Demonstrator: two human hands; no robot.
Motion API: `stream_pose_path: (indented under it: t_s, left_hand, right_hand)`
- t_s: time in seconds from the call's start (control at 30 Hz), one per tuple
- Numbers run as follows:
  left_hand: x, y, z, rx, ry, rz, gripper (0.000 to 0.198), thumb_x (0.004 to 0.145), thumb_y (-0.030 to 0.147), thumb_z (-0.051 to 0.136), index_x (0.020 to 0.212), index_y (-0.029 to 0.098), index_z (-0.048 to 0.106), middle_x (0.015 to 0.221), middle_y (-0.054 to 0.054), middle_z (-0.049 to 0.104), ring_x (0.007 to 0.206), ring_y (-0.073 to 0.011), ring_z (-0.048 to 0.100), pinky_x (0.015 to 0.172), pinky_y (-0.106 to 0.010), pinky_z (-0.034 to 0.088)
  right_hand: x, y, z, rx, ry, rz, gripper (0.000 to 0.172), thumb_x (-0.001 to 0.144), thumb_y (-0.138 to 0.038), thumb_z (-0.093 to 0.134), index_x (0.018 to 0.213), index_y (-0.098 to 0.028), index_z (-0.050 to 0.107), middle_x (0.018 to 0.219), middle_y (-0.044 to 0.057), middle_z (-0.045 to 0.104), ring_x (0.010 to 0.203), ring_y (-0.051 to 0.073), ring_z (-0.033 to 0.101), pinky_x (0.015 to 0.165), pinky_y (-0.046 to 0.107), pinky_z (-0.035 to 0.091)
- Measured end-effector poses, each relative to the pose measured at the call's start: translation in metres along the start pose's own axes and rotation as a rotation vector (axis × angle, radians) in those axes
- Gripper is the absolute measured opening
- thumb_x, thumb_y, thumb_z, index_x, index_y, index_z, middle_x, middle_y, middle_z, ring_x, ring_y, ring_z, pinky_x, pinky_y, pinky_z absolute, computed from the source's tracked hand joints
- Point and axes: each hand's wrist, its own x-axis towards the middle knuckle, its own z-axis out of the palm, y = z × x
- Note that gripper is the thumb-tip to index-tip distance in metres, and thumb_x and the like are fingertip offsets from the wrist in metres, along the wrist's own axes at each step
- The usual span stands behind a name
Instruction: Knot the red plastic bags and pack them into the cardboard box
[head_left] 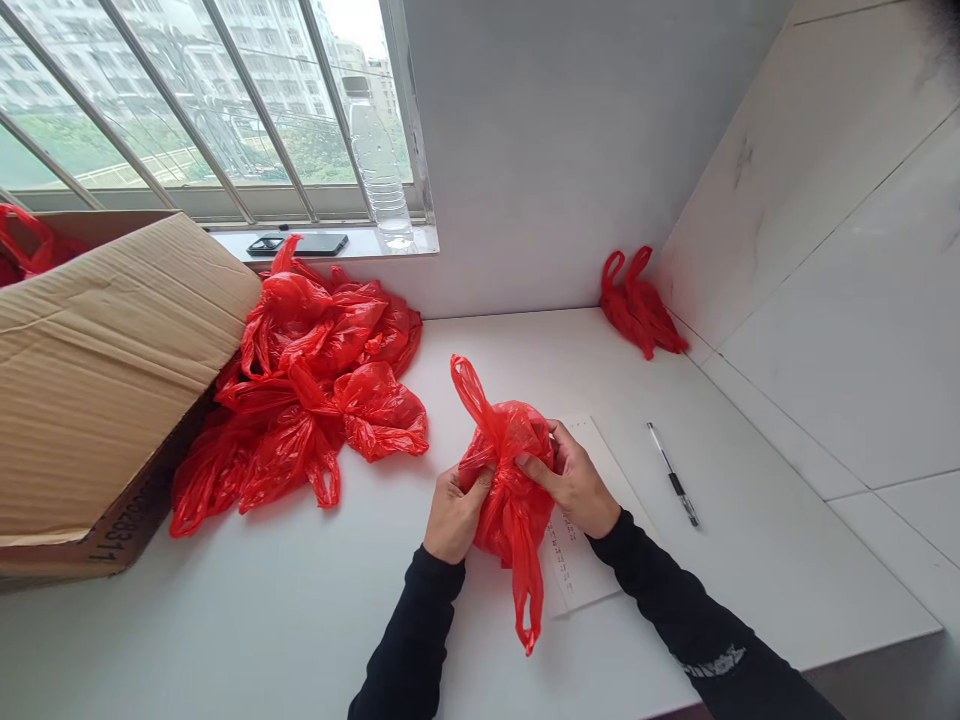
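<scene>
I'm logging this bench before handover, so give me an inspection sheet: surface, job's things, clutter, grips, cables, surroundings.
Surface: white table, set into a wall corner.
Job's things: red plastic bag, bunched, one handle hanging.
Clutter: pile of red bags beside cardboard box; corner bag; pen; paper sheet.
Grips: left hand and right hand both shut on the red plastic bag.
Cables: nothing seen.
Surroundings: barred window; phone and bottle on sill; tiled wall.
</scene>
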Motion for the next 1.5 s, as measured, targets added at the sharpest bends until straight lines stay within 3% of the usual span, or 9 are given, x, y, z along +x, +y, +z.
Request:
stream_pose_path:
  t_s: [0.33, 0.47, 0.6, 0.73, 0.97, 1.23, 1.37, 1.5]
  left_hand:
    - [0.004, -0.007, -0.007, -0.002, 0.049, 0.049, 0.035, 0.079, 0.047, 0.07, 0.093, 0.016, 0.073, 0.083, -0.006, 0.072, 0.079, -0.0207, 0.065, 0.073, -0.03, 0.052]
    - [0.002, -0.003, -0.004, 0.001, 0.006, 0.039, 0.032, 0.08, 0.043, 0.07, 0.095, 0.015, 0.072, 0.088, -0.007, 0.073, 0.081, -0.0212, 0.066, 0.076, -0.03, 0.052]
    - [-0.002, 0.003, 0.002, 0.081, -0.08, 0.027, 0.028, 0.081, 0.039, 0.069, 0.094, 0.015, 0.072, 0.085, -0.007, 0.073, 0.074, -0.0198, 0.065, 0.069, -0.029, 0.052]
    - [-0.003, 0.005, 0.005, 0.104, -0.133, 0.029, 0.027, 0.081, 0.037, 0.07, 0.097, 0.015, 0.073, 0.088, -0.006, 0.074, 0.079, -0.0212, 0.066, 0.072, -0.03, 0.053]
    - [0.0, 0.001, 0.001, 0.043, -0.041, 0.003, 0.034, 0.077, 0.046, 0.072, 0.088, 0.013, 0.074, 0.081, -0.008, 0.073, 0.072, -0.0213, 0.066, 0.066, -0.03, 0.052]
    - [0.002, 0.001, -0.004, -0.203, 0.073, -0.051, 0.031, 0.074, 0.042, 0.074, 0.093, 0.017, 0.07, 0.088, -0.006, 0.073, 0.082, -0.0229, 0.069, 0.073, -0.031, 0.054]
    - [-0.001, 0.005, -0.002, -0.235, 0.045, -0.075, 0.022, 0.073, 0.033, 0.072, 0.086, 0.016, 0.067, 0.086, -0.007, 0.073, 0.082, -0.0242, 0.07, 0.074, -0.033, 0.055]
    - [-0.003, 0.009, -0.001, -0.291, 0.004, -0.064, 0.037, 0.073, 0.032, 0.072, 0.106, 0.017, 0.066, 0.094, -0.008, 0.073, 0.088, -0.0258, 0.07, 0.078, -0.035, 0.055]
  right_hand:
    - [0.001, -0.001, -0.003, 0.001, 0.006, -0.044, 0.032, 0.086, -0.036, 0.067, 0.112, -0.025, 0.053, 0.1, 0.003, 0.065, 0.086, 0.019, 0.061, 0.083, 0.034, 0.051]
    - [0.0, -0.004, -0.002, 0.015, 0.009, -0.021, 0.034, 0.086, -0.041, 0.066, 0.112, -0.025, 0.053, 0.103, 0.004, 0.064, 0.09, 0.02, 0.063, 0.084, 0.035, 0.053]
    - [-0.001, -0.006, 0.0, 0.02, -0.004, -0.003, 0.044, 0.085, -0.043, 0.069, 0.12, -0.025, 0.049, 0.11, 0.005, 0.065, 0.099, 0.021, 0.064, 0.088, 0.036, 0.052]
    - [-0.001, -0.005, 0.0, 0.015, 0.031, 0.0, 0.043, 0.081, -0.041, 0.074, 0.115, -0.025, 0.052, 0.103, 0.002, 0.066, 0.093, 0.019, 0.065, 0.085, 0.033, 0.053]
    - [0.001, -0.005, -0.002, 0.112, -0.015, -0.023, 0.035, 0.089, -0.042, 0.063, 0.119, -0.025, 0.055, 0.107, 0.004, 0.068, 0.095, 0.02, 0.066, 0.083, 0.033, 0.054]
    - [0.002, -0.003, -0.004, 0.2, -0.08, 0.014, 0.042, 0.089, -0.038, 0.063, 0.129, -0.025, 0.057, 0.116, 0.006, 0.068, 0.108, 0.023, 0.065, 0.098, 0.04, 0.051]
    - [0.003, 0.001, -0.004, 0.177, 0.002, -0.005, 0.041, 0.087, -0.042, 0.066, 0.124, -0.024, 0.059, 0.116, 0.007, 0.069, 0.109, 0.024, 0.065, 0.097, 0.04, 0.052]
    - [0.003, -0.001, -0.001, 0.183, -0.047, 0.025, 0.047, 0.09, -0.046, 0.061, 0.132, -0.025, 0.052, 0.125, 0.008, 0.065, 0.114, 0.024, 0.063, 0.098, 0.041, 0.052]
